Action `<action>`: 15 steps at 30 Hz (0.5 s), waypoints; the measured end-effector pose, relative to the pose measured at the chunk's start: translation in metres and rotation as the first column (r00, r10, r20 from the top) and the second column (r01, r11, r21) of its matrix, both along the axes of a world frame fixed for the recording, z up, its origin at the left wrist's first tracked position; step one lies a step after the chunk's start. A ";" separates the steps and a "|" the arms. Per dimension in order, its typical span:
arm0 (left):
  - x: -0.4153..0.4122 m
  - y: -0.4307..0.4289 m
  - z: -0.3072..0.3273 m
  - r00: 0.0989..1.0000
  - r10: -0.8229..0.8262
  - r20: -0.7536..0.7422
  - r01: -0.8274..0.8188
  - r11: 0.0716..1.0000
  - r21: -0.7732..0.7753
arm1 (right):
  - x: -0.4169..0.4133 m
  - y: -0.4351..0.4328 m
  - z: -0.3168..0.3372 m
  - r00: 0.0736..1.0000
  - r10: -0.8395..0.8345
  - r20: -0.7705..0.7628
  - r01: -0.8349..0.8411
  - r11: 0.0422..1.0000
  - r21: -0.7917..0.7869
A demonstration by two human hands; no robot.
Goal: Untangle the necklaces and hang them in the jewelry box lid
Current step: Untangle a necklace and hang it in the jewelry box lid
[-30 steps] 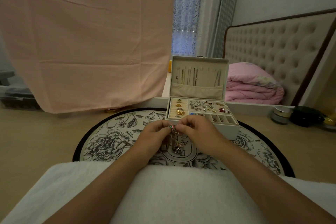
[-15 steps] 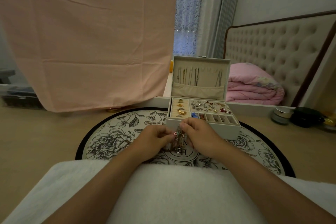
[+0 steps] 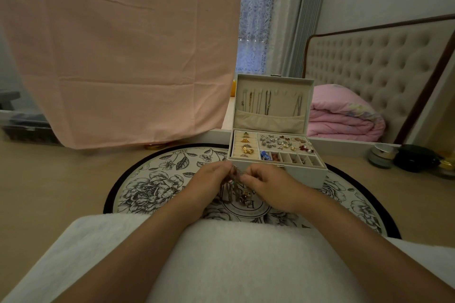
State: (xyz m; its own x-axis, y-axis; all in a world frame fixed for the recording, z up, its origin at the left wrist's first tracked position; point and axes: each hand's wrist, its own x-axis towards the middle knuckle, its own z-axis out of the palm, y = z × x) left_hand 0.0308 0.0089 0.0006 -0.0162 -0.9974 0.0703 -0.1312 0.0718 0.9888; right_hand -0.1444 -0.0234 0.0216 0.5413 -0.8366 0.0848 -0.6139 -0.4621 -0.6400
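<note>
While several chains already hang in the lid, my left hand and right hand both pinch the tangle, not yet freed.

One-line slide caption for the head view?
Both hands, left and right, pick at tangled necklaces before the open jewelry box.

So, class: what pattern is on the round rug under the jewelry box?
Black-and-white flowers and leaves with a black border on the rug; head view.

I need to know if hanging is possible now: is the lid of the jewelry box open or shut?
Open. The lid stands upright behind the tray, showing several hung chains.
</note>
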 end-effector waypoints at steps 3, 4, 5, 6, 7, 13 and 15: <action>0.006 -0.005 -0.001 0.998 0.067 -0.021 -0.064 0.992 0.106 | -0.004 -0.002 -0.002 0.997 -0.025 -0.073 0.022 0.999 -0.045; 0.007 -0.005 -0.001 0.999 0.049 -0.009 -0.047 0.992 0.119 | -0.004 -0.002 -0.003 0.999 -0.036 -0.017 0.035 0.999 -0.025; 0.007 -0.004 -0.002 1.000 0.020 -0.007 -0.019 0.992 0.127 | -0.002 -0.002 -0.003 0.997 -0.047 0.059 0.047 0.999 0.001; 0.008 -0.004 -0.002 1.000 -0.002 -0.018 0.004 0.993 0.120 | -0.001 -0.001 -0.002 0.987 -0.062 0.145 0.057 0.998 0.037; 0.007 -0.003 -0.001 0.999 -0.019 -0.047 0.024 0.994 0.103 | 0.001 -0.001 -0.001 0.967 -0.080 0.240 0.061 0.994 0.087; 0.012 0.000 0.002 0.982 -0.119 -0.149 0.121 0.993 0.002 | 0.006 0.004 0.008 0.716 -0.225 0.661 -0.100 0.904 0.416; 0.012 -0.001 0.004 0.974 -0.135 -0.182 0.137 0.991 -0.001 | 0.008 0.006 0.011 0.639 -0.266 0.721 -0.198 0.850 0.489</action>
State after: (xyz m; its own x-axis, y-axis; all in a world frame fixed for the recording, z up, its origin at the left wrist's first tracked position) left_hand 0.0428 0.0084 0.0046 -0.1394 -0.9875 0.0733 0.0602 0.0655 0.9960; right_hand -0.1365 -0.0170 0.0324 0.4489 -0.8933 0.0234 0.1745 0.0620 -0.9827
